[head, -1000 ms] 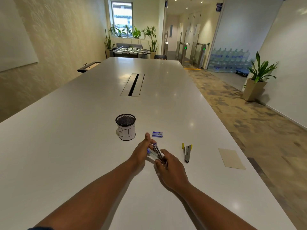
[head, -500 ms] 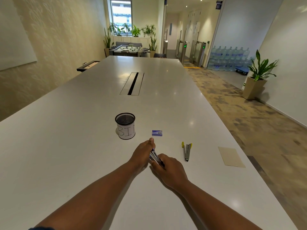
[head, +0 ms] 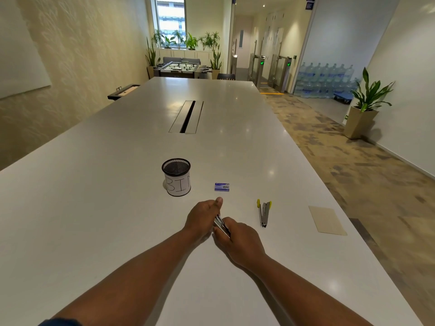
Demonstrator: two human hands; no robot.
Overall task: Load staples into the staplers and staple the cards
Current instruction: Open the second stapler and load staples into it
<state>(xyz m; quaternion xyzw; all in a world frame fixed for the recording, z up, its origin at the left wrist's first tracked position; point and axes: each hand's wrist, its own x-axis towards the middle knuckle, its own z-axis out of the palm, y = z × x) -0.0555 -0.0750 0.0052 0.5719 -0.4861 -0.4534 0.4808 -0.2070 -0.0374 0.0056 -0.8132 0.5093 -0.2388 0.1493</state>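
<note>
Presently loading: left hand [head: 203,214] and right hand [head: 237,238] both gripping metal stapler [head: 221,225]; next, likely cards [head: 327,220] at right.

Bare forearms; dark blue sleeve [head: 60,322] edge at left arm.
</note>
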